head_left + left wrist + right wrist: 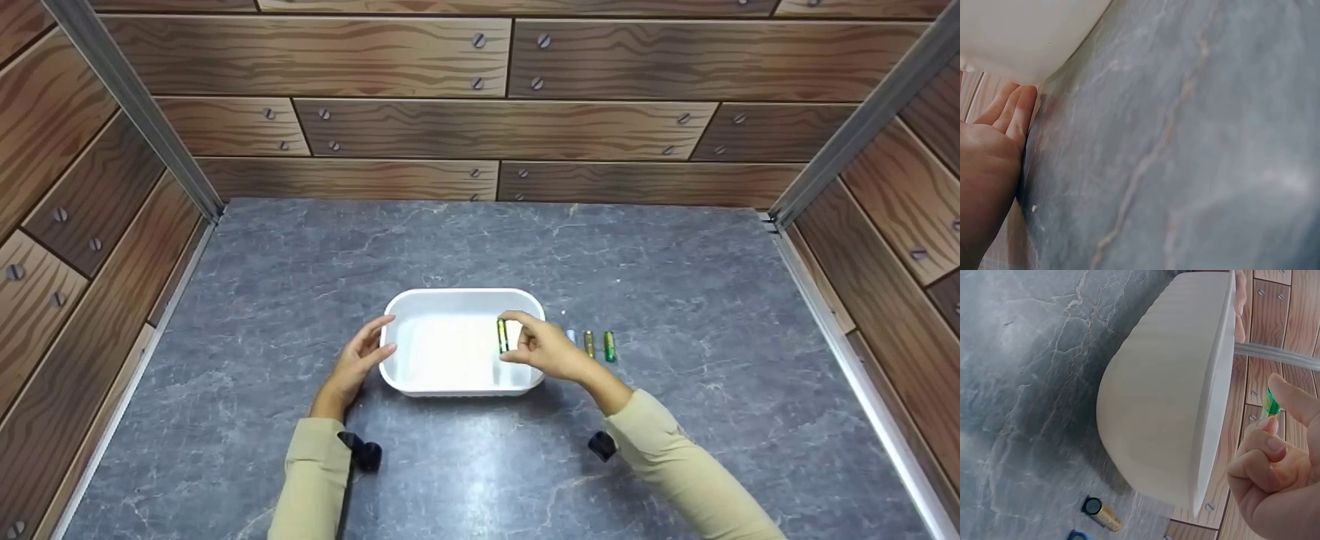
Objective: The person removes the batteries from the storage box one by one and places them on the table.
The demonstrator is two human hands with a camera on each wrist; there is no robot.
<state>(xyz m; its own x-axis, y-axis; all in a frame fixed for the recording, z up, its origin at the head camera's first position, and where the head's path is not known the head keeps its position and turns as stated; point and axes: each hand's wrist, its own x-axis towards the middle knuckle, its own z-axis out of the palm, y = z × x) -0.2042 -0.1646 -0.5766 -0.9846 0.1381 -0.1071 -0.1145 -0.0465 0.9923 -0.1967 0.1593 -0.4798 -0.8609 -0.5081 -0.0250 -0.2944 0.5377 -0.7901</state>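
Observation:
A white plastic basin (427, 392) stands upright on the table, its long side facing me. At its left end my left hand (356, 365) rests on the rim with thumb and forefinger spread apart; the left wrist view shows its other fingers (1020, 112) fairly straight against the outer wall. My right hand (551, 349) pinches a green and gold battery (502, 336) between thumb and forefinger, over the right part of the basin. From the right wrist, the battery's green end (1270, 404) shows between the fingertips, above rim height, with the remaining fingers curled in.
Right of the basin lie three batteries in a row: a light blue one (571, 337), a gold one (589, 344) and a green one (609, 346). The grey marbled table (480, 247) ends at wood-patterned walls (420, 124) at the back and both sides.

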